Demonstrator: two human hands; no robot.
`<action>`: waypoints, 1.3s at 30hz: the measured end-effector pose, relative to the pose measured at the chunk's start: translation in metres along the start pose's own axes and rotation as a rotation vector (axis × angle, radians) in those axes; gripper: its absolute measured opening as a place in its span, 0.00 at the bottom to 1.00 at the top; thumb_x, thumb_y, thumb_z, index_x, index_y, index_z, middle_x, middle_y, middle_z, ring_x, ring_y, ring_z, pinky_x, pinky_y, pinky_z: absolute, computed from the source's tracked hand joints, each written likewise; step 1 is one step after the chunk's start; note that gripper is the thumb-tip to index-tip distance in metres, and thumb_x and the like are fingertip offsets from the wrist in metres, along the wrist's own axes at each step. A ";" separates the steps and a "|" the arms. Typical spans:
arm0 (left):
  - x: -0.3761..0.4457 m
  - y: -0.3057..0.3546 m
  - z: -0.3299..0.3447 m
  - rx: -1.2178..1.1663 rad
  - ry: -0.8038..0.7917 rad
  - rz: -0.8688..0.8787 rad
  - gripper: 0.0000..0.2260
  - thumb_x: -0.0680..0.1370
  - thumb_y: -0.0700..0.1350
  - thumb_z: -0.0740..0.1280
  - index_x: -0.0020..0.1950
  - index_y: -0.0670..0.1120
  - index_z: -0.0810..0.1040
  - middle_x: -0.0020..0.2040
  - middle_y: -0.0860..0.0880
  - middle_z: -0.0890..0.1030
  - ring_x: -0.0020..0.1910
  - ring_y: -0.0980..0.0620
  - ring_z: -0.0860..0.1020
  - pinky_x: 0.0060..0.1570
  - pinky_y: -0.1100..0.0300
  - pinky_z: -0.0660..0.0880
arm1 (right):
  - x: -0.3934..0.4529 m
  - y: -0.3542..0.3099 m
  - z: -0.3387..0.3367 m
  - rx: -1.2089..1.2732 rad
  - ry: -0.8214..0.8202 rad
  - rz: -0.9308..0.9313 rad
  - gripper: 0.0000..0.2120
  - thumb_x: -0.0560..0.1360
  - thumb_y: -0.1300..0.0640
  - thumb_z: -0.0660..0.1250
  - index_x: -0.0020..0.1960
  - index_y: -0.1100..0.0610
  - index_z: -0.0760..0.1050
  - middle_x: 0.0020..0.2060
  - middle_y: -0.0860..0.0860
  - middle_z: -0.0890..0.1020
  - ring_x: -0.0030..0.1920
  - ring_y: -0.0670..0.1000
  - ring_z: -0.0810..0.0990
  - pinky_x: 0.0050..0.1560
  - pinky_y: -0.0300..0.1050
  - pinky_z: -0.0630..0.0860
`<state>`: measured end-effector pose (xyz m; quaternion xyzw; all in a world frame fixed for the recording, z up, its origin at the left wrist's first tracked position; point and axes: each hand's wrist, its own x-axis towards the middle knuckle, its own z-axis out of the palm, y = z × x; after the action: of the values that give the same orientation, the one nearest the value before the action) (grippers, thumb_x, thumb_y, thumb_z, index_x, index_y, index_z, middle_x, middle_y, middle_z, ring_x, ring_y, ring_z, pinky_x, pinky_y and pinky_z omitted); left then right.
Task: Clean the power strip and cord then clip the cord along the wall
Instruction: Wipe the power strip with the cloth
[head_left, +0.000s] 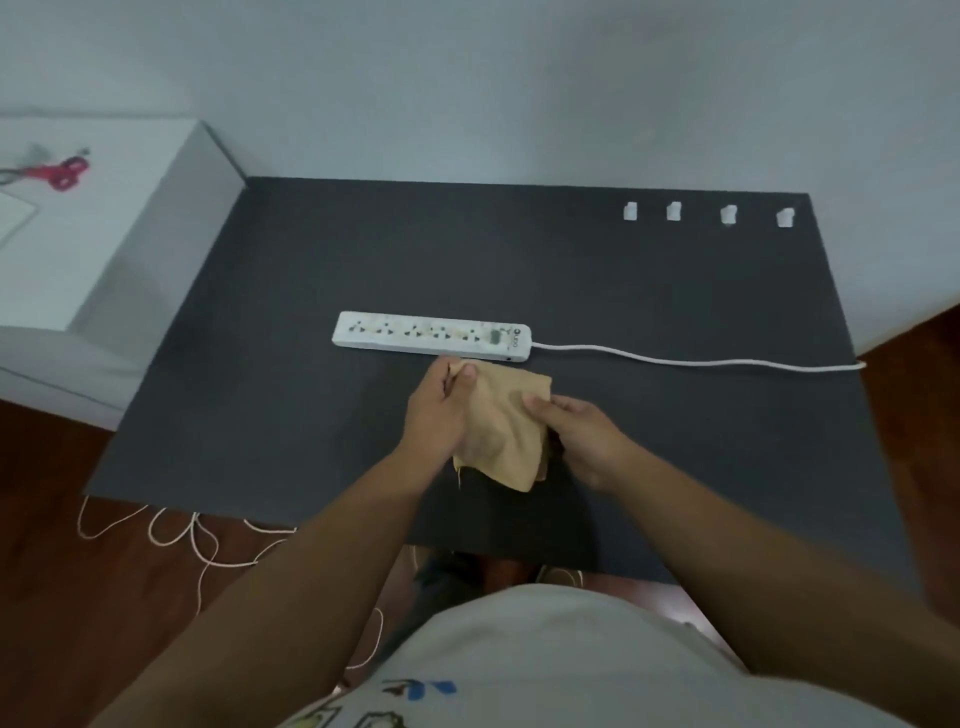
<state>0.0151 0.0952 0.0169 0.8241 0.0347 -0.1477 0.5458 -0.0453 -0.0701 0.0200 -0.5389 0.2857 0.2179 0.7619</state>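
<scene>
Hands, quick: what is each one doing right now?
Left hand: holds the tan cloth, thumb pinching its top edge.
Right hand: holds the same cloth's right side.

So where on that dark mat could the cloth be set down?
Bare mat lies left of the power strip and between strip and clips. Crowded: the near middle, where both hands hold the cloth.

White power strip (431, 335) flat mid-table, cord (691, 359) trailing right; four white clips (709, 213) beyond.
</scene>
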 end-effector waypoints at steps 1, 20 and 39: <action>0.006 0.000 -0.010 -0.005 0.024 0.017 0.07 0.81 0.51 0.61 0.50 0.49 0.74 0.44 0.50 0.79 0.43 0.55 0.76 0.44 0.61 0.73 | 0.003 -0.003 0.009 -0.062 -0.050 -0.009 0.17 0.73 0.52 0.71 0.56 0.61 0.78 0.47 0.54 0.84 0.45 0.52 0.82 0.36 0.44 0.77; 0.075 -0.010 -0.117 0.020 -0.405 -0.075 0.11 0.80 0.45 0.61 0.53 0.47 0.83 0.51 0.49 0.84 0.52 0.50 0.82 0.56 0.52 0.78 | 0.074 -0.042 0.137 -0.008 0.202 -0.384 0.09 0.71 0.62 0.73 0.49 0.55 0.76 0.43 0.54 0.81 0.43 0.50 0.80 0.40 0.43 0.78; 0.095 -0.039 -0.133 -0.217 -0.149 -0.124 0.15 0.76 0.48 0.70 0.59 0.53 0.70 0.51 0.50 0.77 0.48 0.53 0.78 0.53 0.54 0.78 | 0.095 -0.048 0.161 0.039 0.353 -0.254 0.06 0.76 0.59 0.68 0.50 0.50 0.77 0.47 0.50 0.83 0.52 0.51 0.81 0.50 0.46 0.78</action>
<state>0.1244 0.2219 0.0033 0.7434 0.0607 -0.2371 0.6225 0.0878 0.0687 0.0310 -0.5857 0.3485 0.0171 0.7316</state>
